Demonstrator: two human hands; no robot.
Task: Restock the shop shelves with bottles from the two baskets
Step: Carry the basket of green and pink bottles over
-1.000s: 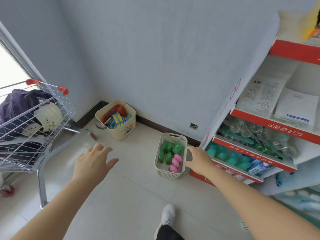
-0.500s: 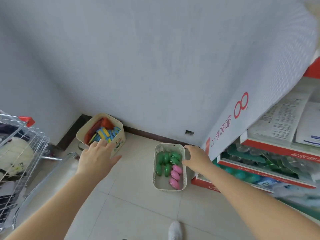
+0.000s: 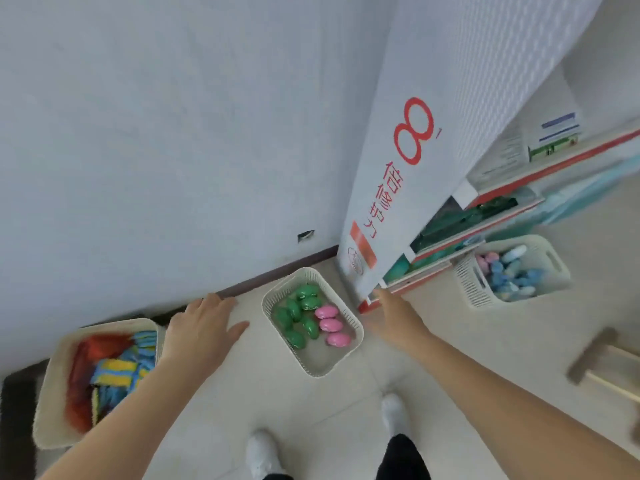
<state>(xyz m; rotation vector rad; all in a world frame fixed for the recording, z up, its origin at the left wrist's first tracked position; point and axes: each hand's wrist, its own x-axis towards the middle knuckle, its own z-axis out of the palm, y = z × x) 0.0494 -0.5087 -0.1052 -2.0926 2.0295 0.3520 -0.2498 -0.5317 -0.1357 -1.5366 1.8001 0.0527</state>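
White woven basket (image 3: 323, 362) of green and pink oval bottles (image 3: 309, 326) lies between my left hand (image 3: 199, 323) and right hand (image 3: 394, 313), both slack, empty.

bottles (image 3: 309, 319) in basket (image 3: 313, 364), shelves (image 3: 433, 268) right

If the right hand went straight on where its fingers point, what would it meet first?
Probably the bottom front corner of the shelf unit, just ahead of the right hand; the basket lies off to its left. Depth is unclear.
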